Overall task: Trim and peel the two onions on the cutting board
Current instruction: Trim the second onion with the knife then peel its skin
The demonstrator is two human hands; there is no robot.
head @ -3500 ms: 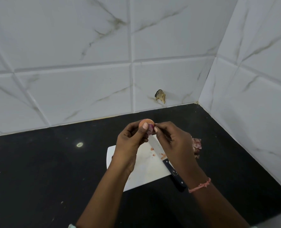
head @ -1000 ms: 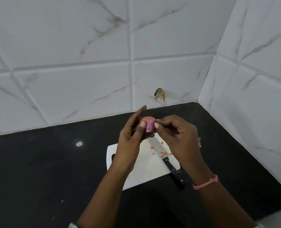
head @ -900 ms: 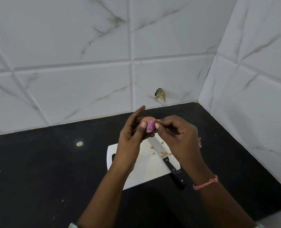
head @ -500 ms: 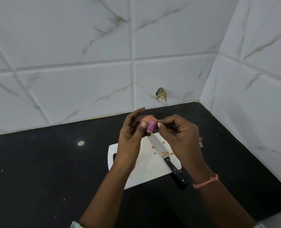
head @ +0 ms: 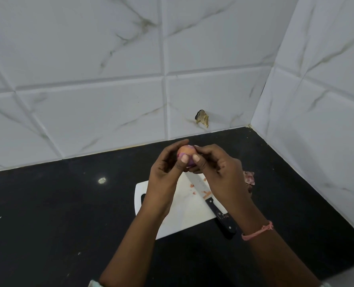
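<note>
Both hands meet above the cutting board (head: 184, 216) in my head view: my left hand (head: 167, 168) curls round a small onion (head: 184, 152), my right hand (head: 215, 168) pinches at its skin with thumb and fingertips. I judge peeling underway: orange skin tops it, purple flesh shows below. Knife (head: 213, 201) and skin scraps (head: 205, 193) lie on the board, peelings (head: 249, 177) on the counter (head: 58, 214); I can't see a second onion.
</note>
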